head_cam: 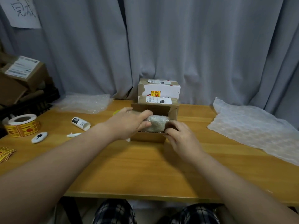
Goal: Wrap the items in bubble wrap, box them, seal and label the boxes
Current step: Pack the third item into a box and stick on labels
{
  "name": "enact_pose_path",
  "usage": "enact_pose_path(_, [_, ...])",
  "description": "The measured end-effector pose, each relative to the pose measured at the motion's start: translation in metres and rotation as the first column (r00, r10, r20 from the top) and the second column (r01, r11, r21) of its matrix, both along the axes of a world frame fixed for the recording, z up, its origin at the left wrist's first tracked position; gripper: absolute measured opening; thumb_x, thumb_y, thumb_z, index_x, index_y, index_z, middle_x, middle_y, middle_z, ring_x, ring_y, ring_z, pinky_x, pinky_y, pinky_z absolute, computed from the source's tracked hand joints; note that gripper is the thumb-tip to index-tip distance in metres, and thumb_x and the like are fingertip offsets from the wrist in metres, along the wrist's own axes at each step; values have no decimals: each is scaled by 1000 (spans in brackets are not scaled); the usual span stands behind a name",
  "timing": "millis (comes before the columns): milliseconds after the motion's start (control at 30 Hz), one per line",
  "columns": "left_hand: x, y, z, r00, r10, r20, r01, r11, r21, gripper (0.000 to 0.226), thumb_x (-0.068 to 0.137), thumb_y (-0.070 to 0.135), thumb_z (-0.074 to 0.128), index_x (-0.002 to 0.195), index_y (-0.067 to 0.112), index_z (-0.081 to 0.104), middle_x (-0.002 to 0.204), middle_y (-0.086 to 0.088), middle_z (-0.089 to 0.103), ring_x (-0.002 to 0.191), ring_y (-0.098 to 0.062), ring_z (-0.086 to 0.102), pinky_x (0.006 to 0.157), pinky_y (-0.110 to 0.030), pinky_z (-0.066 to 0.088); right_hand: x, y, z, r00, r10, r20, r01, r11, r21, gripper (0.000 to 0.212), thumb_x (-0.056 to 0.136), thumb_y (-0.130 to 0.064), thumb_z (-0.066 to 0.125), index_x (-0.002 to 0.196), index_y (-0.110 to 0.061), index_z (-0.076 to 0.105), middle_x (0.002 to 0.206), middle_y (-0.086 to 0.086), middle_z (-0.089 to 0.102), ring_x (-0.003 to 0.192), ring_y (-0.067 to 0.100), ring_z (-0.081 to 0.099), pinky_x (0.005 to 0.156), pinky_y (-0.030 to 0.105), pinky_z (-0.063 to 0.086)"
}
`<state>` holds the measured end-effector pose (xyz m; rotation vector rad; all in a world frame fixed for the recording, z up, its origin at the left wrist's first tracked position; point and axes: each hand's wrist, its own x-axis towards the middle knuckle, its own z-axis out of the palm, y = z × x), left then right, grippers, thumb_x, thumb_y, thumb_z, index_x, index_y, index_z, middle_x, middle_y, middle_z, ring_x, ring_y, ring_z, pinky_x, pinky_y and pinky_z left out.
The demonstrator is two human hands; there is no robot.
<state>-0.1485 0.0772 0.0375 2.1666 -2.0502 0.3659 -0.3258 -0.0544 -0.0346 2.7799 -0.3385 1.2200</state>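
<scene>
Head: left hand (129, 123) grips wrapped bundle (157, 124) inside box (150, 137)

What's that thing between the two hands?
A whitish bubble-wrapped bundle in the open brown cardboard box lies between left hand and right hand, head view.

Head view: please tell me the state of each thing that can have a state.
Front box: open, flaps up.
Wrapped item: lying inside the front box.
Left hand: grips the wrapped item.
Right hand: holds the front box's near edge.
White rear box: closed, labelled.
Brown rear box: closed, labelled.
Sticker roll: lying flat.
</scene>
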Motion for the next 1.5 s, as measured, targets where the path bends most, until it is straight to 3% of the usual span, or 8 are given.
enact_pose_path(167, [0,0,2,996,10,-89,-2,996,85,36,100,44,25,133,32,30,98,-1,47,95,-18,42,78,-30,28,1,-2,0,998,39,-52,-41,998,-42,8,79,-4,73,85,-6,68,106,12,64,81,30,56,62,38,54])
enact_pose_path(367, [3,-7,6,931,-75,357,87,996,-18,40,97,48,17,121,24,38,88,5,54,79,-16,47,71,-31,36,7,-11,-2,990,-49,-136,38,996,-77,16,72,0,76,83,-8,66,95,7,65,73,27,50,48,42,51])
enact_pose_path(600, [23,8,2,890,52,453,-12,996,-89,33,94,49,34,104,24,52,96,1,64,90,-21,52,77,-34,43,1,-6,15,984,-72,-162,48,988,-146,12,74,-12,81,73,-5,71,103,20,70,72,33,61,53,37,54])
enact_pose_path(933, [-15,-32,-3,963,147,-224,-149,989,9,22,91,30,57,108,17,51,98,-1,63,91,-20,59,73,-31,47,3,9,31,924,-123,-362,1,947,-321,11,70,-25,82,72,-16,75,88,11,73,89,28,68,97,40,45])
enact_pose_path(1133, [-4,-16,3,977,211,44,-212,909,360,53,96,58,13,142,42,32,156,8,20,144,-21,10,111,-51,5,7,10,46,836,-183,-518,94,977,-193,19,93,-26,57,105,-18,70,133,8,58,108,26,62,101,38,37])
enact_pose_path(1233, [10,-5,3,973,222,56,-229,953,200,59,94,61,24,144,32,31,153,8,28,144,-13,14,113,-50,4,6,0,62,842,-195,-503,151,980,-127,21,96,-29,44,90,-22,63,123,-2,63,107,16,58,109,34,28])
enact_pose_path(1333, [18,-5,0,981,182,-69,-179,983,44,60,94,47,46,147,25,27,154,3,28,141,-15,25,113,-34,19,13,-8,79,835,-255,-487,281,960,-21,14,90,-29,46,77,-22,47,74,-6,53,75,21,52,77,32,43])
enact_pose_path(1500, [31,-11,-2,952,36,-304,-74,990,-116,46,97,25,49,142,23,38,150,3,34,135,-14,35,107,-25,28,60,12,99,878,-295,-376,304,952,-37,33,91,-36,46,120,-22,50,108,3,62,101,25,53,72,33,39])
